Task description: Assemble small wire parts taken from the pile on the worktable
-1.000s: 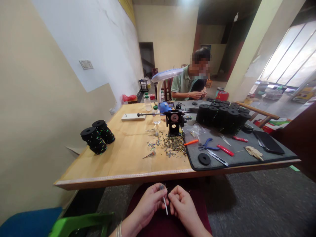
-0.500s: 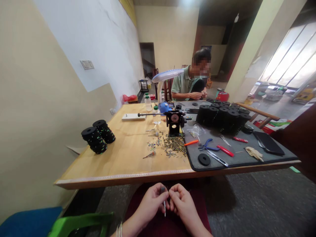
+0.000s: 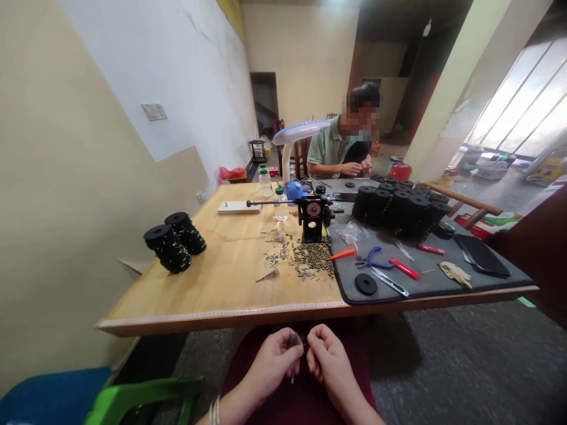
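My left hand (image 3: 273,361) is closed above my lap, in front of the table edge. It grips a thin pale stick with a dark rounded end (image 3: 293,339); most of the stick is hidden by the fingers. Close beside it, my right hand (image 3: 328,355) is closed in a pinch, thumb against forefinger. A small dark thing seems to lie between the two sets of fingertips, too small to name. On the table beyond are many small striped pieces (image 3: 313,258), a scatter of tiny coloured bits (image 3: 277,255) and a thin pointed tool with an orange part (image 3: 268,275).
A black hand-cranked device (image 3: 312,219) stands mid-table near a lamp (image 3: 301,132). Black foam spools (image 3: 167,248) stack at left, more (image 3: 398,206) at right. Pliers (image 3: 374,260), tweezers (image 3: 390,282) and a foam disc (image 3: 366,284) lie on the grey mat. A person (image 3: 330,147) sits opposite.
My hands have drawn slightly apart, the right one shifting a little up and to the right. Less of the pale stick shows below my left fingers.
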A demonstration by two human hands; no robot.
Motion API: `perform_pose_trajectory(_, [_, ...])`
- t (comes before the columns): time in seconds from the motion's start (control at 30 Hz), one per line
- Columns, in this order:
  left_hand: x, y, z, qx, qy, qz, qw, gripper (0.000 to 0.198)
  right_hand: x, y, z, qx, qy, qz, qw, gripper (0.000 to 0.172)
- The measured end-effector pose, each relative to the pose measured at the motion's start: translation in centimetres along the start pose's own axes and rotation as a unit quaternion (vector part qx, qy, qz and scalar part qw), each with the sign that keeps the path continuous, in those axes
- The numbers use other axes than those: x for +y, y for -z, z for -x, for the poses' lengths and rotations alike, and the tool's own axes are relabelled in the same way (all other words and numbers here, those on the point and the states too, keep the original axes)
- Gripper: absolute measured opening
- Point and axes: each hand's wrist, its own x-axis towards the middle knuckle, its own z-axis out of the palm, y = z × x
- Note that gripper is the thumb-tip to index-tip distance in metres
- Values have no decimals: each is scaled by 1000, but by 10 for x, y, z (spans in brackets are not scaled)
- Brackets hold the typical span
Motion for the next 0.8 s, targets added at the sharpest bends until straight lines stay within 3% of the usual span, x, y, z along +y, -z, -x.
perform_pose_trajectory(0.23, [-1, 1, 0, 21, -13, -17, 1000, 16, 2, 1, -1, -11, 74, 33, 997, 38])
perform_pose_trajectory(0.37, [2, 2, 0, 49, -58, -65, 995, 15, 3, 0, -1, -22, 71, 14, 997, 37])
perform_pose_trajectory(0.57, [-1, 5, -2, 57, -61, -81, 993, 12, 0, -1, 0, -27, 62, 7, 998, 37])
perform_pose_trajectory(0.8, [2, 6, 1, 47, -71, -28, 996, 13, -4, 4, 1, -38, 62, 59, 996, 33])
